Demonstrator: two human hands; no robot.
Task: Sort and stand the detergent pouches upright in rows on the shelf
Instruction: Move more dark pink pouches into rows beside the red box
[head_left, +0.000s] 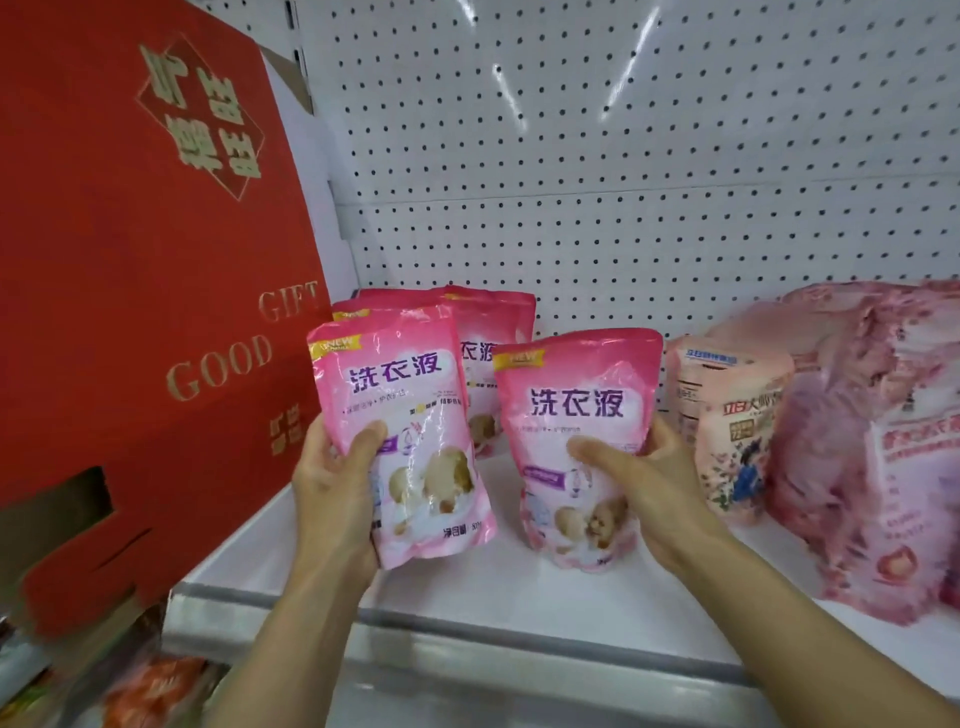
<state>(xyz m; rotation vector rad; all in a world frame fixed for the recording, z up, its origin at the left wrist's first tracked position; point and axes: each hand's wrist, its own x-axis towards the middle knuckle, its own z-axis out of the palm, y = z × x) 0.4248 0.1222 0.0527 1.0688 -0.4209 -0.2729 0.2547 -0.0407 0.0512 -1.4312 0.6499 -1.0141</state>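
My left hand (332, 483) grips a pink detergent pouch (400, 405) by its lower left side, holding it upright near the shelf's front left. My right hand (644, 478) grips a second pink pouch (576, 410) that stands upright at the middle of the white shelf (519, 587). Behind the left pouch stand two more pink pouches (493, 338), one partly hidden. To the right stands a paler pink pouch with flowers (727, 441), and beyond it a stack of darker pink pouches (872, 441), blurred.
A large red gift box (145, 291) fills the left side and leans over the shelf's left end. White pegboard (623, 156) forms the back wall. Below the shelf's front lip, at bottom left, lie other packaged goods (150, 691).
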